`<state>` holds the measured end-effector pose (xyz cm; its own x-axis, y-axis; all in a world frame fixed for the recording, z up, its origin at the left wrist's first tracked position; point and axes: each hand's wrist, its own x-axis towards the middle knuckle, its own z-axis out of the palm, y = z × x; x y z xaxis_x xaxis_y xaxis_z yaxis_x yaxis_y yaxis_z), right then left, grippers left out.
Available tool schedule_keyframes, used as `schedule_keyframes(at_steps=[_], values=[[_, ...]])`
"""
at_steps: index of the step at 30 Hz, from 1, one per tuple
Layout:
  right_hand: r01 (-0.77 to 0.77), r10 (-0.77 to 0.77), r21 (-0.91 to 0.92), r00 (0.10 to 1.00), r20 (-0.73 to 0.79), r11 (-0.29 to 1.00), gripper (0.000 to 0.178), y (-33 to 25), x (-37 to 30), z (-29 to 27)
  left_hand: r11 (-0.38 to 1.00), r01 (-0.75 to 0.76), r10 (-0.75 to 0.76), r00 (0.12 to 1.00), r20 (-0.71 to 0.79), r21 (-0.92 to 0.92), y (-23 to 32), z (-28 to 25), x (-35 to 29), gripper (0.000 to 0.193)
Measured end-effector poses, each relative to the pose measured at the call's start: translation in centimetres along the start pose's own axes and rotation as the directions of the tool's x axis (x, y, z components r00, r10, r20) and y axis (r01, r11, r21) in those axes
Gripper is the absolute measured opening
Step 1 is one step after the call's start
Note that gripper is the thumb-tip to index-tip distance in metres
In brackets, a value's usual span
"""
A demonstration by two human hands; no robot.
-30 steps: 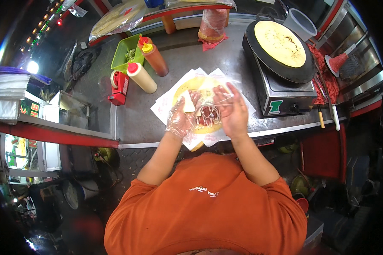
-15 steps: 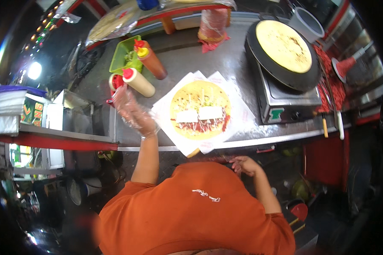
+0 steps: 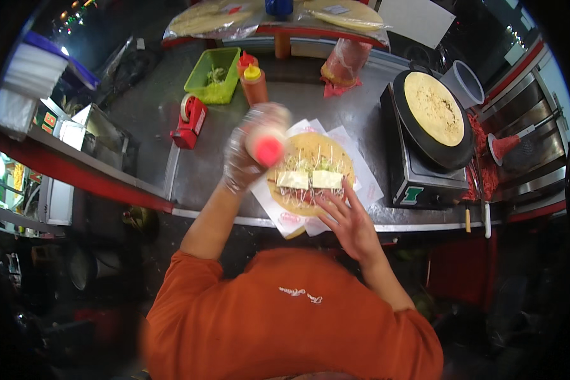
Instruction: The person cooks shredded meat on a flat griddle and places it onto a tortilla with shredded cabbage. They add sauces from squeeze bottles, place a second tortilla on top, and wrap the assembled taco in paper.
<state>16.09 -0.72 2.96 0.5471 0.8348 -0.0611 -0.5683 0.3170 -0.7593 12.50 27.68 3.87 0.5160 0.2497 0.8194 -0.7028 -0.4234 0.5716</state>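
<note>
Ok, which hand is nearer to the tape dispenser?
Left. The left hand, holding a bottle, is just right of the tape dispenser; the right hand is farther right, at the flatbread's near right edge.

Both bent forearms (image 3: 212,218) angle forward, the plastic-gloved left hand (image 3: 237,161) curled in a grip just left of the flatbread (image 3: 333,153), the bare right hand (image 3: 351,227) spreading its fingers at its near right edge.

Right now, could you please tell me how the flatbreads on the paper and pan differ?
The flatbread on the paper bears two pale slices; the flatbread on the pan has no toppings. The right hand overlaps the first's edge; no hand is near the second. Both look round and yellowish.
</note>
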Motion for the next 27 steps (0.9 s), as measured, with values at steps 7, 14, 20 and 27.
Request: schedule_keyframes(at_steps=[7,14,20,27], values=[[0.621,-0.638,-0.177,0.769,-0.054,0.764,0.056,-6.4,4.0,0.1,0.978,0.124,-0.174,0.929,0.326,0.167,10.4,-0.4,-4.4,0.084],[0.428,-0.630,-0.591,0.755,-0.181,0.683,0.052,-5.3,7.2,-3.4,0.737,0.570,-0.665,0.706,0.243,0.362,11.9,-5.0,-12.4,0.041],[0.193,-0.360,-0.600,0.917,-0.170,0.776,0.056,-3.8,7.6,-3.8,0.804,0.323,-0.503,0.818,0.280,0.499,11.5,-5.7,-12.6,0.029],[0.373,-0.467,-0.424,0.873,-0.143,0.826,0.034,2.5,12.6,-1.4,0.842,0.256,-0.439,0.836,0.329,0.474,9.8,-4.5,-10.7,0.031]])
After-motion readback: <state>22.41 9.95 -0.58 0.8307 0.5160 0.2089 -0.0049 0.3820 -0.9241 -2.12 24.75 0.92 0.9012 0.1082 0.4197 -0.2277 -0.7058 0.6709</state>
